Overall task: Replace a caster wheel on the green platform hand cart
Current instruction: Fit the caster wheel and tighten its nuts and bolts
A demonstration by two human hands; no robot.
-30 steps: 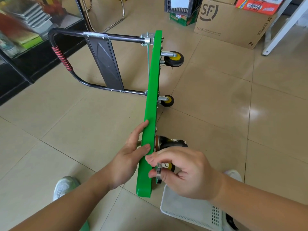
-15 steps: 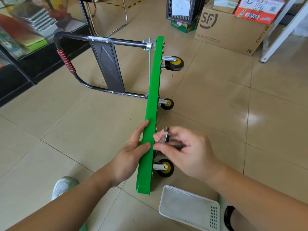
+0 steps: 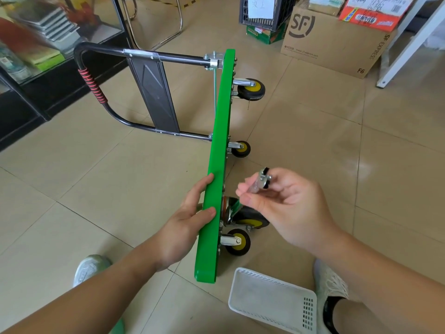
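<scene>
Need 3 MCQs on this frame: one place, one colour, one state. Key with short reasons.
1. Where is the white basket?
A. On the floor by the green platform's near end
B. On the cardboard box
C. On the platform's top edge

2. Colour of the wheel hubs?
A. Red
B. Yellow
C. Blue

3. The right hand is:
A. Open, empty
B. Resting on a wheel
C. Pinching a small metal part

Key: 1A, it lies on the tiles beside the platform's end; 2B, every visible hub is yellow; 3C, thumb and fingers close on the part, clear of the cart.
</scene>
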